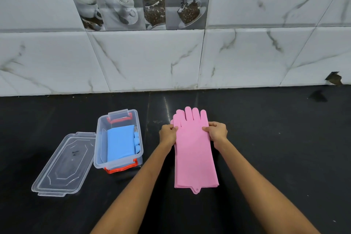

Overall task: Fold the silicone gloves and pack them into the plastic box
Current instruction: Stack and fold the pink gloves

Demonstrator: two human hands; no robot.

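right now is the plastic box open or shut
Open. The plastic box has no lid on; its clear lid lies flat on the counter beside it, and folded blue gloves show inside.

The single head camera looked forward and down from above the near edge of the black counter (266, 138). It faced the far tiled wall (247, 53), taking in both forearms.

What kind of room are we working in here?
Most likely a kitchen: a dark stone counter runs against a marble-look tiled wall, and a band of tiles with coffee cups and beans sits above it.
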